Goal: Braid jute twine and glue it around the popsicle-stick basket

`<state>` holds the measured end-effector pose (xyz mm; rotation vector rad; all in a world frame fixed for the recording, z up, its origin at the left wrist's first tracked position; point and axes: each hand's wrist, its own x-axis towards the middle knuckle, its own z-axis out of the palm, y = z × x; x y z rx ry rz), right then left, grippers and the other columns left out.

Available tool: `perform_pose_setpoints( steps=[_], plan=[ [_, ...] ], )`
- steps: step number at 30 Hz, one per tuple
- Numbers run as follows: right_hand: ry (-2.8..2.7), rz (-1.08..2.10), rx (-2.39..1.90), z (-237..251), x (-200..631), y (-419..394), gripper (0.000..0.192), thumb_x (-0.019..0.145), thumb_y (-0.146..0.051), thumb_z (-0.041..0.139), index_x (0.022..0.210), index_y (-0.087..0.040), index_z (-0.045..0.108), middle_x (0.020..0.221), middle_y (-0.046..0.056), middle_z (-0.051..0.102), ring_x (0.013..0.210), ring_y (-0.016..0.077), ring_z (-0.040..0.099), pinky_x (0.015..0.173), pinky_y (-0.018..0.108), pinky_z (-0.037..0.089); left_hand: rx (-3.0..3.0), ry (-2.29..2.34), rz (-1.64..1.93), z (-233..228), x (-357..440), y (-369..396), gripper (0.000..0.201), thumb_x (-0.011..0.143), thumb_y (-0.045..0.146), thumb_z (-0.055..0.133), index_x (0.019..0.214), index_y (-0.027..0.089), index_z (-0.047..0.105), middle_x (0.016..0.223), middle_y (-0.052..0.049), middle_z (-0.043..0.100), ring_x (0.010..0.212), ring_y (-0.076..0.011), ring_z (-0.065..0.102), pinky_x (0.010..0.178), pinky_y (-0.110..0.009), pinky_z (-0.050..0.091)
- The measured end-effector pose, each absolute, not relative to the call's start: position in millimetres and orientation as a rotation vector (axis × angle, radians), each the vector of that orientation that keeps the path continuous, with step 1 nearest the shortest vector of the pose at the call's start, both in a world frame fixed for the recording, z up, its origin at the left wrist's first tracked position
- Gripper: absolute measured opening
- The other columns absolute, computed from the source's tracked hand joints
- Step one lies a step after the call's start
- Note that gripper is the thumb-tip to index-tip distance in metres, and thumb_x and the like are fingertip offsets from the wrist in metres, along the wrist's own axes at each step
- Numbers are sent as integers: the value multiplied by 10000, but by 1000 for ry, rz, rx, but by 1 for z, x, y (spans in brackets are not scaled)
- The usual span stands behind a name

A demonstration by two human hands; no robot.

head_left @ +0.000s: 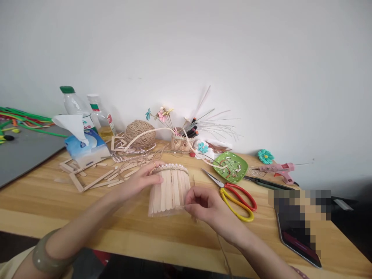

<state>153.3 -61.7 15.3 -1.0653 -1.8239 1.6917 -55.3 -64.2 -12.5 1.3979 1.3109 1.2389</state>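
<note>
A cup of upright wooden craft sticks (171,192) stands in front of me, with white beads and a band of twine around its top rim. My left hand (145,178) is closed on the cup's upper left side, thumb across the front and the other fingers behind. At the cup's lower right edge, my right hand (205,203) pinches the end of a strand of twine (223,252); the strand runs down over the table's front edge. The fingertips partly cover the pinched end. Right of the cup lie scissors (236,197) with red and yellow handles, blades apart.
Behind are a twine ball (140,133), a decorated stick pot (181,144) and a green dish (236,176) of beads. Loose craft sticks (109,178), tissues (87,149) and bottles (100,120) are left. A pink glue gun (283,169) and a tablet (299,240) lie right.
</note>
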Motion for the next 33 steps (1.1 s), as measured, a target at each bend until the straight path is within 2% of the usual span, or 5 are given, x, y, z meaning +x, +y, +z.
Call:
perform_pose_setpoints(
  steps=[3,11,18,26,33],
  plan=[
    [-1801,1708,-1087,11,151,-62,58,645,-193,538,616,-162,498,566,-51,445,540,80,394,522,208,298,1172,1270,1199,-21,-49,-67,518,699,296,643,1197,263,505,1330,-65,487,1234,-250,424,976,-366,375],
    [-1663,1787,-1113,12,147,-59,77,646,-220,530,615,-164,488,558,-59,454,466,62,449,469,189,345,928,1478,1149,-11,-32,-84,555,744,387,588,1242,210,416,1410,-136,378,1264,-292,393,976,-421,378],
    [-1552,1781,-1173,18,140,-57,74,594,-172,510,540,-171,459,501,-67,440,452,65,455,459,189,404,1029,1385,1097,-12,-31,-86,507,773,380,543,1232,221,396,1246,-108,564,1206,-250,478,968,-392,406],
    [-1586,1786,-1203,20,140,-55,70,584,-168,484,525,-173,447,495,-68,435,431,66,472,431,186,392,956,1373,1072,-14,-33,-90,500,785,416,533,1231,244,388,1325,-90,486,1189,-255,487,931,-383,426],
    [-1651,1737,-1221,21,138,-57,66,598,-163,479,541,-174,449,513,-59,458,447,77,502,430,187,374,930,1341,1104,-14,-32,-93,444,813,436,475,1213,248,422,1279,-73,533,1163,-249,514,892,-359,464]
  ],
)
